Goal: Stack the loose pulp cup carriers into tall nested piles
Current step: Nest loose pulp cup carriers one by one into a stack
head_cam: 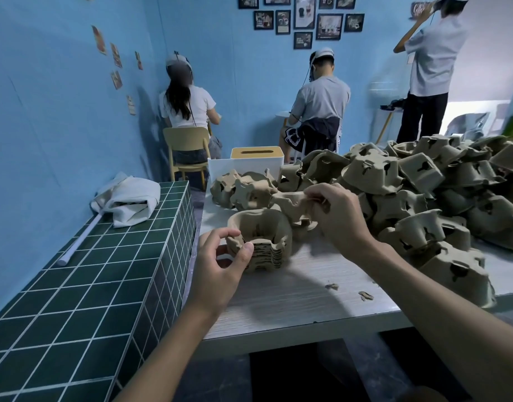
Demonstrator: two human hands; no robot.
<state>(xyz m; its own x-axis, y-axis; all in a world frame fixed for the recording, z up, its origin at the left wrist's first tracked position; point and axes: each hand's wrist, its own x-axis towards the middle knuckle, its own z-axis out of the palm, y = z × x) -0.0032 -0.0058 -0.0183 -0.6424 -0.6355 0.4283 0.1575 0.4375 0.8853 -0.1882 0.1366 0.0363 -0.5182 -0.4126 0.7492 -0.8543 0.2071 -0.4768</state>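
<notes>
1. Pulp-brown nested pile [264, 236] sits on the pale table [278, 303]. My left hand [220, 265] reaches in from below, thumb and curled forefinger pinching its near-left rim.
2. My right hand [341, 213] is raised just behind the pile, forearm angled in from the right, fingertips bunched and pinching a loose carrier [291, 203] by its edge.
3. An unsorted heap [423, 184] lies along the table's right side.

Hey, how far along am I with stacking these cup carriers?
Early days. Done: one short nested pile on the table, gripped by your left hand. In hand: your right hand pinches a loose carrier behind it. Left: the big heap of loose carriers on the right.
</notes>
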